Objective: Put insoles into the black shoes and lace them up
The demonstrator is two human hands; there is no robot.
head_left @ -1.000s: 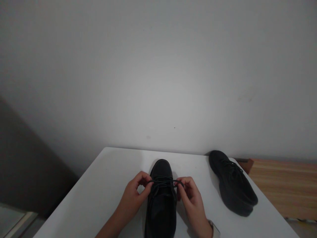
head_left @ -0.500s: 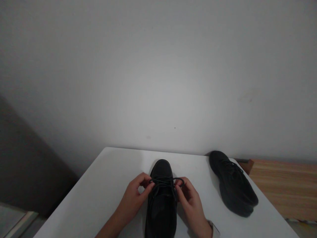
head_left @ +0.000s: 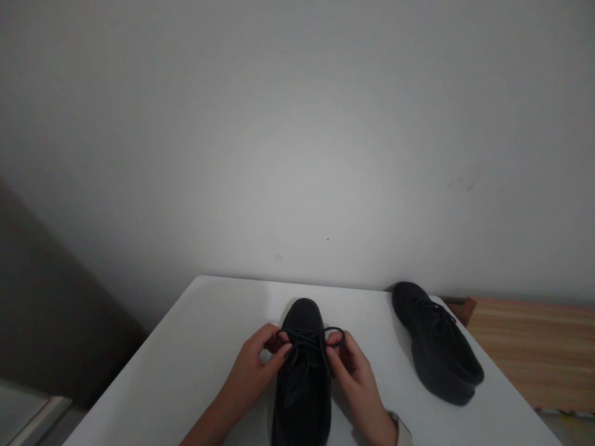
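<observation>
A black lace-up shoe (head_left: 303,402) rests on the white table, toe pointing away from me, its heel cut off by the lower edge of the view. Its dark shoelace (head_left: 304,337) crosses over the upper, with a loop out to each side. At the shoe's left flank, my left hand (head_left: 260,359) pinches the left loop between thumb and fingers. On the opposite side my right hand (head_left: 354,371), with a band on its wrist, pinches the right loop in the same way. Both hands are close against the shoe's sides.
A second black shoe (head_left: 437,344) lies at the right side of the white table (head_left: 199,347). Behind the table rises a pale wall (head_left: 297,155). Wood-grain furniture (head_left: 534,353) stands beyond the right edge, and a light-coloured ledge (head_left: 41,415) shows at lower left.
The lace loops stand slightly higher and rounder, and the crossing over the shoe looks drawn closer together. Both hands have hardly moved; the shoes stay in place.
</observation>
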